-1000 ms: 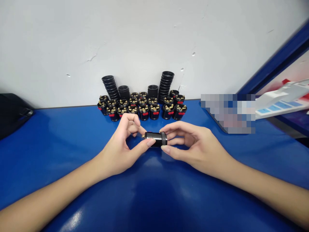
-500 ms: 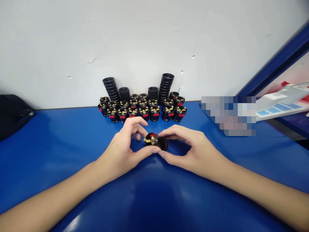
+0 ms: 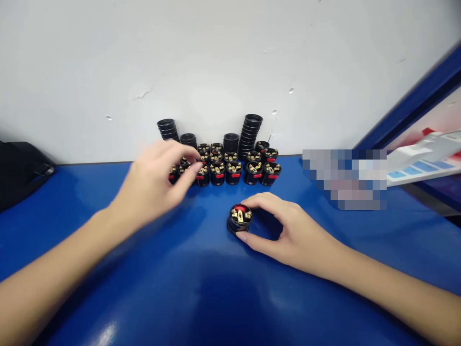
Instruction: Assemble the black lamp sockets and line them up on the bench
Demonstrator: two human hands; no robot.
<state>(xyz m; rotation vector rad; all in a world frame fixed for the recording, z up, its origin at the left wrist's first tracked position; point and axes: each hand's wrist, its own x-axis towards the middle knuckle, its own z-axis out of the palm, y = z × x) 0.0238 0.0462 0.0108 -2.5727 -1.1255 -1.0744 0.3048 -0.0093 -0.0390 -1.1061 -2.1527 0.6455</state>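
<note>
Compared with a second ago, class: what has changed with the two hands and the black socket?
The left hand let go and reached forward to the row of sockets. The right hand turned the socket upright onto the table, keeping hold. Ring stacks stayed put.

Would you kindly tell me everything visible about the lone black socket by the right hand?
The socket is a small, round, black part, plastic by its look, standing upright on the blue table, apart from the rows behind. Its top face shows brass-coloured contacts and a red piece. The right hand cups it, thumb and forefinger touching its sides.
</note>
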